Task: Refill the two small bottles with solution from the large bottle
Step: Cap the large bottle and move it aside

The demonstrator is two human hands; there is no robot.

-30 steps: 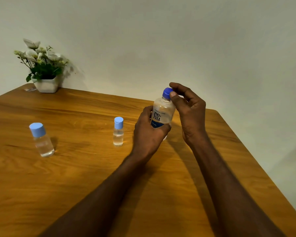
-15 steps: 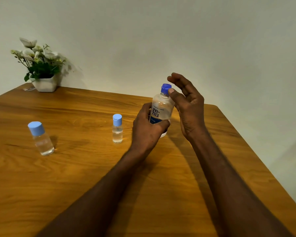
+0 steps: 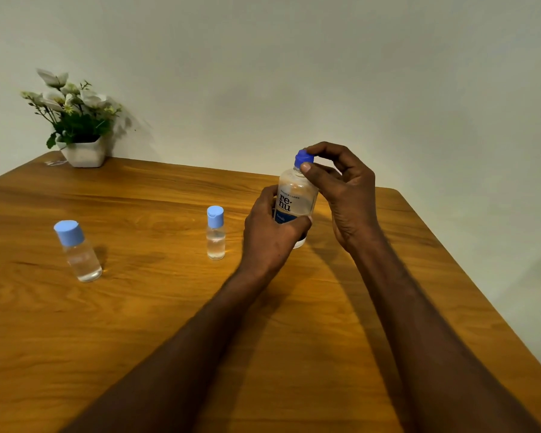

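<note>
The large clear bottle (image 3: 295,198) with a "renu" label stands on the wooden table (image 3: 138,307). My left hand (image 3: 270,235) grips its lower body. Thumb and fingers of my right hand (image 3: 341,189) pinch its dark blue cap (image 3: 303,158). One small bottle (image 3: 215,234) with a light blue flip cap stands just left of my left hand, part full of clear liquid. A second small bottle (image 3: 78,251) with a light blue cap stands far to the left, also holding some liquid.
A white pot of white flowers (image 3: 78,126) sits at the table's far left corner against the wall. The table's right edge runs diagonally close beside my right forearm.
My right hand's fingers, spread open beside the cap half a second ago, have closed round the cap again. The bottle and my left hand have hardly moved.
</note>
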